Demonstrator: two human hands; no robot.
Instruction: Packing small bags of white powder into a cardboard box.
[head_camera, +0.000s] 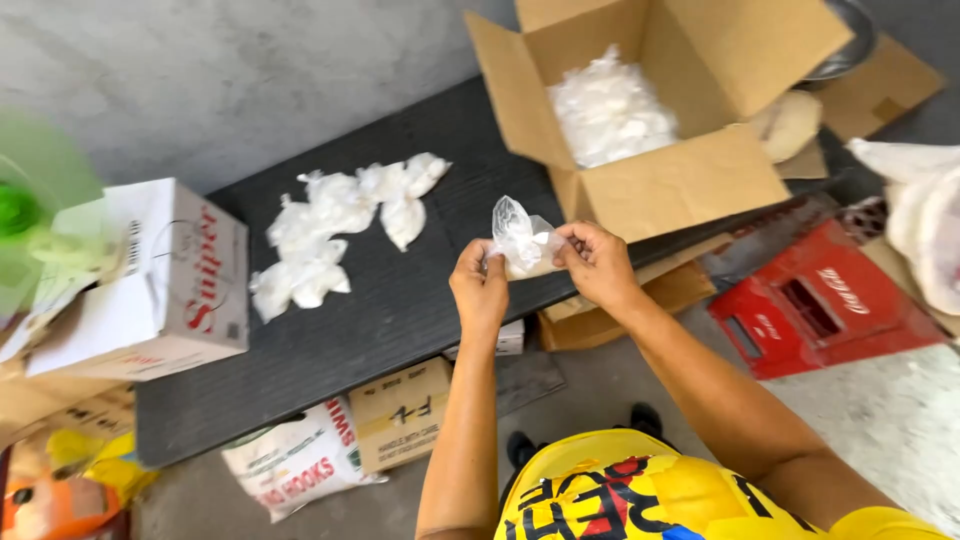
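Observation:
My left hand (480, 288) and my right hand (595, 262) both pinch a small clear plastic bag (522, 240) with white contents, held over the front edge of a black table (400, 310). Several similar filled white bags (330, 225) lie in a loose group on the table to the left. An open cardboard box (650, 175) stands on the table to the right, with a heap of white bags (610, 110) inside.
A white carton (165, 280) sits at the table's left end. Under the table are a small cardboard box (400, 412) and a white sack (295, 465). A red plastic crate (820, 300) stands on the floor at right. Flattened cardboard (660, 290) leans below the open box.

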